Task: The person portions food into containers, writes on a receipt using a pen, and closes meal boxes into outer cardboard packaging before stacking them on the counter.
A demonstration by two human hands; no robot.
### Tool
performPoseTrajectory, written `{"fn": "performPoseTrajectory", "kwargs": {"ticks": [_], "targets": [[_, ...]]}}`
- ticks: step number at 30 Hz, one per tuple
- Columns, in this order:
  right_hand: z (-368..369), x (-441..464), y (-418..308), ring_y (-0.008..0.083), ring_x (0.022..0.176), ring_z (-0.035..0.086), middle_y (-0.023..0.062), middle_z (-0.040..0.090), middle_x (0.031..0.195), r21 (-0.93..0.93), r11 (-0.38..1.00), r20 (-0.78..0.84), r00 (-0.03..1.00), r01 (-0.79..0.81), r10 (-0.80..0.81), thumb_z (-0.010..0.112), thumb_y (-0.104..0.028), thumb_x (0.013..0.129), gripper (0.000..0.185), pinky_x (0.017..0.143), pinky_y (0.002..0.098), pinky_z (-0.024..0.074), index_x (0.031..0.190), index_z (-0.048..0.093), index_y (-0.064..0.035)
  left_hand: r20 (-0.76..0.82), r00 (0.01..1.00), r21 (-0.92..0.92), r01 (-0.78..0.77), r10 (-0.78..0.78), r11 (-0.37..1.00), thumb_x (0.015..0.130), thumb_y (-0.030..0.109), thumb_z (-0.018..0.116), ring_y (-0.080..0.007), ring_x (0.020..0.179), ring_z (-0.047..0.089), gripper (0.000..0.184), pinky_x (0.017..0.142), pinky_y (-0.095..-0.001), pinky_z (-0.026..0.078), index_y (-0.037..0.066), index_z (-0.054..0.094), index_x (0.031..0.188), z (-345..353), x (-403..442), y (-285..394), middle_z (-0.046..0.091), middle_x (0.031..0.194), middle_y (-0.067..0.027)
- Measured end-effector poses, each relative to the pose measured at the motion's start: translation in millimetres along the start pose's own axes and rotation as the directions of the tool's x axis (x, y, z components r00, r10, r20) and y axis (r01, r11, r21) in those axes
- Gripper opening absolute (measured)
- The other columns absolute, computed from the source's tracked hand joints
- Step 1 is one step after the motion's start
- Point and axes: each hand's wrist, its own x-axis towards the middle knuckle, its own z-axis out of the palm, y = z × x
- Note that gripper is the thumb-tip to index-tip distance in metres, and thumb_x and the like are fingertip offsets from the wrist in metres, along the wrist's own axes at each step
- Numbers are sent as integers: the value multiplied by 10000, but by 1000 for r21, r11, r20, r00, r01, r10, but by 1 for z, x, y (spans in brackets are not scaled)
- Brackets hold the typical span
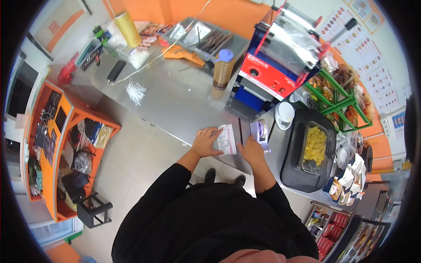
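In the head view, the left hand [207, 142] grips a printed white slip [226, 141] between thumb and fingers, above the near edge of the metal table [169, 107]. The right hand [252, 151] is at the lilac tape dispenser [262, 133], fingers against its near side; whether they grasp it I cannot tell. A thin dark stick [240, 128] lies between slip and dispenser. The white scale [284, 115] sits right of the dispenser, beside a black tray [291, 168].
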Motion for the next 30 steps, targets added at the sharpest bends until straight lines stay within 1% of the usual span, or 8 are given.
{"fn": "performPoseTrajectory", "kwargs": {"ticks": [3,8,10,15,17,21,24,30], "targets": [[-27,-39,12,394,927,648,260,621,1032,-2,994,-181,978,-105,103,736,-377,796,664,762,451,544,1194,432,59,161,984,-23,78,-74,997,549,473,834,-257,1246,402,980,1011,-444,274,138,477,1398,-3,5,3,456,1348,-35],[-22,-60,58,388,1088,581,287,513,1223,35,966,-277,926,-256,256,853,-353,654,969,855,435,518,1343,305,53,349,937,-37,2,11,999,593,414,818,-299,1349,296,974,1054,-468,221,146,415,1438,19,17,16,408,1435,-29],[2,-49,76,413,1106,570,299,529,1233,262,963,-297,945,-61,140,829,-349,674,970,857,458,506,1397,288,5,408,912,-51,-25,44,998,612,389,808,-316,1380,264,967,1077,-466,204,156,392,1454,31,21,26,390,1466,-29],[23,-32,80,436,988,619,311,583,1139,315,949,-470,871,15,142,781,-269,692,876,830,461,508,1378,301,-11,236,971,-28,38,-30,999,623,423,813,-318,1384,254,898,1073,-483,198,145,446,1394,51,25,47,394,1461,-33],[8,-33,65,452,1049,599,308,549,1220,504,858,-274,923,-103,272,757,-257,711,870,887,459,499,1380,277,24,242,969,-11,55,-50,998,619,436,817,-319,1382,257,894,1071,-485,199,142,454,1381,46,25,53,400,1453,-39],[13,-22,44,453,1018,614,312,540,1231,511,857,-360,888,-69,286,763,-271,709,891,857,461,511,1379,261,35,232,970,15,71,-72,997,601,446,829,-325,1374,270,912,1062,-484,207,125,455,1369,43,27,59,408,1437,-50],[23,-17,29,459,944,634,313,600,1107,433,899,-426,863,-69,271,790,-296,701,882,812,475,517,1342,284,39,206,975,19,78,-80,997,601,441,829,-328,1365,288,912,1053,-480,218,118,454,1367,45,27,60,401,1441,-65],[22,-31,30,450,1070,591,300,494,1295,479,875,-297,926,-67,233,817,-369,704,1028,856,488,506,1421,188,15,82,995,-36,51,-48,998,685,424,788,-346,1346,332,858,1038,-490,251,98,434,1395,48,13,54,368,1455,-152]]}}
